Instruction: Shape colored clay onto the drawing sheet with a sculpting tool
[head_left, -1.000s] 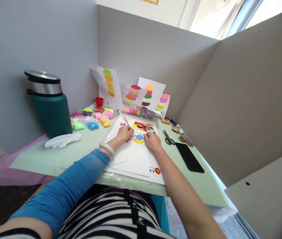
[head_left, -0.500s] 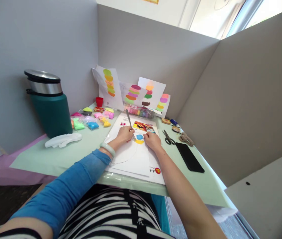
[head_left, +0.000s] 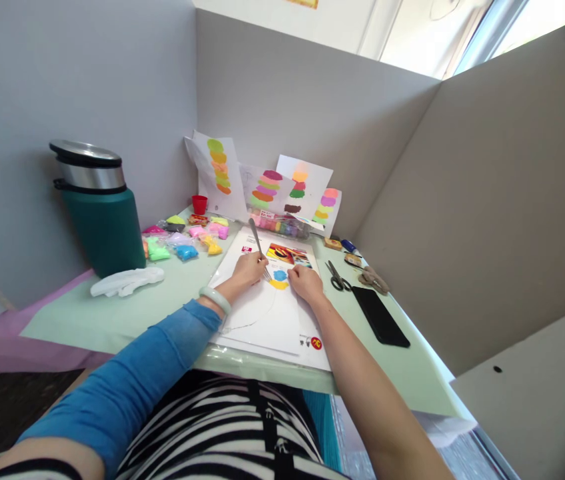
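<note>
My left hand, at the end of a blue sleeve with a pale bangle, is closed round a metal fork. The fork's handle points up and away, and its tines meet the edge of a flat yellow clay patch. Just beyond lies a blue clay patch with a bumpy outline. Both patches are on a white sheet of paper with a thin pencil line. On the sheet's right side rests my right hand, fingers curled in beside the blue patch; whatever they pinch is hidden.
Left stand a green bottle, a white crumpled item, clay packets and a red cup. Scissors, a black phone and small boxes lie right. Painted cards lean at the back.
My left hand and the fork have shifted very slightly, the handle end tipping a little to the left. My right hand stays in place.
</note>
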{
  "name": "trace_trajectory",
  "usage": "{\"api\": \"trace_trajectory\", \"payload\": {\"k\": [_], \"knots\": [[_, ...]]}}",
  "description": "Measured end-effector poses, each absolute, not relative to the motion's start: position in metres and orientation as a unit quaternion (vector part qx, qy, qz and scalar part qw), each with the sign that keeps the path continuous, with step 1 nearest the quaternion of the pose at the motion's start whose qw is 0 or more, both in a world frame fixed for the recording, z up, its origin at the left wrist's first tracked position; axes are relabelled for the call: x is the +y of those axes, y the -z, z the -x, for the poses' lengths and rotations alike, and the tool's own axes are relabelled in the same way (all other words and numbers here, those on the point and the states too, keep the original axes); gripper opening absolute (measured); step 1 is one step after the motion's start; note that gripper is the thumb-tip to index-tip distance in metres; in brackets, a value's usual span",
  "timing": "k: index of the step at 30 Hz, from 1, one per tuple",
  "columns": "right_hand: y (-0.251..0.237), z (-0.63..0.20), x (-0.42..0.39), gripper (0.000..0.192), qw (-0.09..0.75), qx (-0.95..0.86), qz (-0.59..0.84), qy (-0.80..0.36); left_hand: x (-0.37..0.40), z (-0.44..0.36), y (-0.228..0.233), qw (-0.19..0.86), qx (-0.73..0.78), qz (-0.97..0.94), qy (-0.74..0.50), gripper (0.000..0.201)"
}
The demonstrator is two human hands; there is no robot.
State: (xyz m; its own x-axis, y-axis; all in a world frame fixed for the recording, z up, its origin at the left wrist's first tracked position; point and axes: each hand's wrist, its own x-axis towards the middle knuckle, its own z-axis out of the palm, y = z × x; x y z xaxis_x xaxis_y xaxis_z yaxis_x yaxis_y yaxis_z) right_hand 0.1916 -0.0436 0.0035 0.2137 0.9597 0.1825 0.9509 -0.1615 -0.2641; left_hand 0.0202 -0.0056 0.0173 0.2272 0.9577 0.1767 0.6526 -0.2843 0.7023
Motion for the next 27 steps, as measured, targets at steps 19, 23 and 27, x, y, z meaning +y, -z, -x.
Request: {"api": "trace_trajectory", "payload": {"k": [19, 23, 27], "knots": [[-0.0046, -0.191, -0.0447, 0.034, 0.168, -0.623, 0.764, -0.023, 0.0012, -0.0188, -0.0146, 0.211, 0.556, -0.754, -0.278, 0.025], [-0.0049, -0.1907, -0.045, 0.035, 0.166, -0.622, 0.765, -0.026, 0.0015, -0.0179, -0.0164, 0.23, 0.562, -0.751, -0.258, 0.025], [-0.0049, -0.1909, -0.0448, 0.035, 0.167, -0.62, 0.766, -0.025, 0.0012, -0.0171, -0.0178, 0.267, 0.561, -0.744, -0.246, 0.025]]}}
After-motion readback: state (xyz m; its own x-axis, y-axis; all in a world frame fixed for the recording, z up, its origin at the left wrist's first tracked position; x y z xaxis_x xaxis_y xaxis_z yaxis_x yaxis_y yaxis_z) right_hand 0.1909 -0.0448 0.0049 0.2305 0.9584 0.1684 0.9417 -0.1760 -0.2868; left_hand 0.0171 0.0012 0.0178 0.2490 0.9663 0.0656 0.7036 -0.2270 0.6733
